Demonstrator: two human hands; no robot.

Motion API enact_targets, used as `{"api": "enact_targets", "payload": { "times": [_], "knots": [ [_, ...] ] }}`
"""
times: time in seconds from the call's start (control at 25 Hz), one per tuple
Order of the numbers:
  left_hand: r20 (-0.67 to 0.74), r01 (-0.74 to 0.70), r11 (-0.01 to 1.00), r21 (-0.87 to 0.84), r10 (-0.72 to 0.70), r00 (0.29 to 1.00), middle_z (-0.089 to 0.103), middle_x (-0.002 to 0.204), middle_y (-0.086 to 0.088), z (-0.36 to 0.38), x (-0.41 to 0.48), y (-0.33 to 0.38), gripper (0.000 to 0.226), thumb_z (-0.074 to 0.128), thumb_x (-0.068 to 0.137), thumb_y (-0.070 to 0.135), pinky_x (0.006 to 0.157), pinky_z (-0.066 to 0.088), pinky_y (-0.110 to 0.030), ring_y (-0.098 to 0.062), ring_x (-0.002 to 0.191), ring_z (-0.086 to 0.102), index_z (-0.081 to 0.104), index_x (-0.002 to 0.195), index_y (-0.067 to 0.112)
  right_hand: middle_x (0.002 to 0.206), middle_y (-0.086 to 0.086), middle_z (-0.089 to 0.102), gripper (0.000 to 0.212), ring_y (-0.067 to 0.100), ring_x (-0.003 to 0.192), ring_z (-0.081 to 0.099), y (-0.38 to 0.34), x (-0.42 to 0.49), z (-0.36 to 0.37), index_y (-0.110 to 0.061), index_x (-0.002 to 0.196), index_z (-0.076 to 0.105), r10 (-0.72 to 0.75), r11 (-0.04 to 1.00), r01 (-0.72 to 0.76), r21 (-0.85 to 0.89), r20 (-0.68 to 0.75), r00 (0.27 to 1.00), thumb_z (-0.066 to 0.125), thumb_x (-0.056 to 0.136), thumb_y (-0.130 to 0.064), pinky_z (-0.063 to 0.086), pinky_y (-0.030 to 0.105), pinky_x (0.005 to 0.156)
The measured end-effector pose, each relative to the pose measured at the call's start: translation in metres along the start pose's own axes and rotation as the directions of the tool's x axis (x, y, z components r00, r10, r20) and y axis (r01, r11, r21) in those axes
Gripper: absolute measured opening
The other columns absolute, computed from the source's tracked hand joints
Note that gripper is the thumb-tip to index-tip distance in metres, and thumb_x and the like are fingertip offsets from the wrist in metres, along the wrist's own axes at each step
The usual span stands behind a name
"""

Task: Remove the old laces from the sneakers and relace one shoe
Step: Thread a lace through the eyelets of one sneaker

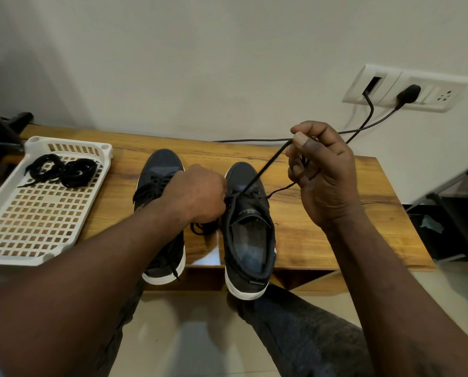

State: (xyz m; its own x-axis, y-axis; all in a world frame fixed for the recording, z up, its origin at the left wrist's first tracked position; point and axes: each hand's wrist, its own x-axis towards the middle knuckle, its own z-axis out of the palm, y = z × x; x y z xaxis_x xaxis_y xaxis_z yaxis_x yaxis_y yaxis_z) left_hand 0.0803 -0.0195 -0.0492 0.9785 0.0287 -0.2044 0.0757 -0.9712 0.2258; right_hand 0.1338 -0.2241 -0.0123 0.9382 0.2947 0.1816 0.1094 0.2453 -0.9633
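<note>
At the far left of the desk (336, 227) we find a white slotted tray (15, 259) holding two coiled laces (61, 170), black and bundled. We cannot tell whether they are the fresh ones or old ones.

Next comes the left sneaker (163, 161), with its black lace threaded through the eyelets and loose ends trailing near the heel. We judge it untouched so far.

The left hand (200, 191) reaches across this shoe to the left eyelet row of the right sneaker (250, 240). Its fingers are tucked under and hidden, so we cannot tell whether the grip is on the shoe's edge, on a strand, or merely steadying.

The right sneaker stands just beside its partner. Its near eyelets look bare and its mouth gapes open. The lace (265, 165) seems to pass only through the far eyelets by the toe. From there it rises taut, up and to the right, to the right hand (325, 175), whose grip pinches it between thumb and forefinger above the desk. A slacker strand drops from below that hand toward the shoe's right side.

By our reckoning, removal is nearly done on this shoe. The other shoe's lace and all the relacing remain.

Both sneakers lie with their long axes running near to far. Their toes point at the far wall and their heels overhang the near edge.
</note>
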Motion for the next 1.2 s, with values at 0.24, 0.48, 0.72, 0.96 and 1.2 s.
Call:
{"api": "enact_targets", "payload": {
  "times": [0.24, 0.48, 0.72, 0.96, 1.2],
  "knots": [
    [0.063, 0.034, 0.998, 0.057, -0.038, 0.997, 0.062, 0.085, 0.0, -0.008, 0.0, -0.004, 0.006, 0.061, 0.093, 0.022, 0.085, 0.054, -0.044, -0.023, 0.084, 0.06, 0.061, 0.087, 0.023, 0.073, 0.0, 0.051, 0.011, 0.011, 0.066, 0.048, 0.008, 0.0, -0.004, -0.012, 0.102, 0.068, -0.008, 0.999, 0.007, -0.049, -0.037, 0.999, 0.065, 0.091, -0.012, 0.041, 0.025, 0.06],
    [0.018, -0.028, 0.966, -0.258, 0.034, 0.999, 0.068, 0.088, 0.007, -0.006, -0.005, 0.0, 0.013, 0.061, 0.098, 0.017, 0.079, 0.057, -0.039, -0.017, 0.086, 0.064, 0.066, 0.091, 0.026, 0.076, 0.0, 0.058, 0.014, 0.012, 0.072, 0.056, 0.008, 0.001, 0.0, -0.01, 0.106, 0.067, -0.022, 1.0, 0.022, -0.017, -0.005, 1.0, 0.065, 0.092, -0.011, 0.042, 0.024, 0.06],
    [0.011, -0.021, 0.961, -0.277, 0.025, 1.0, 0.064, 0.087, 0.002, 0.009, 0.002, 0.015, 0.022, 0.053, 0.094, 0.006, 0.072, 0.045, -0.036, -0.021, 0.086, 0.059, 0.053, 0.084, 0.026, 0.08, 0.002, 0.066, 0.012, 0.014, 0.073, 0.056, 0.004, 0.001, 0.0, -0.012, 0.103, 0.066, -0.024, 0.999, 0.025, 0.025, -0.016, 1.0, 0.065, 0.09, -0.014, 0.045, 0.026, 0.064],
    [0.06, 0.033, 0.987, 0.155, -0.043, 0.997, 0.061, 0.12, -0.003, 0.015, 0.0, 0.007, 0.023, 0.06, 0.098, 0.025, 0.099, 0.043, -0.052, -0.031, 0.12, 0.054, 0.057, 0.122, 0.024, 0.079, 0.004, 0.068, 0.018, 0.014, 0.065, 0.051, 0.022, 0.004, -0.018, -0.012, 0.105, 0.068, -0.009, 0.996, -0.002, -0.093, -0.114, 0.993, 0.068, 0.092, 0.0, 0.038, 0.026, 0.057],
    [0.044, 0.058, 0.998, -0.036, -0.056, 0.997, 0.062, 0.099, 0.001, 0.003, 0.0, 0.008, 0.011, 0.062, 0.09, 0.019, 0.089, 0.049, -0.043, -0.027, 0.1, 0.059, 0.06, 0.1, 0.023, 0.082, 0.004, 0.058, 0.024, 0.013, 0.068, 0.052, 0.035, 0.003, -0.025, -0.012, 0.108, 0.069, 0.049, 0.992, -0.059, -0.112, -0.09, 0.995, 0.067, 0.091, 0.005, 0.045, 0.026, 0.063]
  ]
}}
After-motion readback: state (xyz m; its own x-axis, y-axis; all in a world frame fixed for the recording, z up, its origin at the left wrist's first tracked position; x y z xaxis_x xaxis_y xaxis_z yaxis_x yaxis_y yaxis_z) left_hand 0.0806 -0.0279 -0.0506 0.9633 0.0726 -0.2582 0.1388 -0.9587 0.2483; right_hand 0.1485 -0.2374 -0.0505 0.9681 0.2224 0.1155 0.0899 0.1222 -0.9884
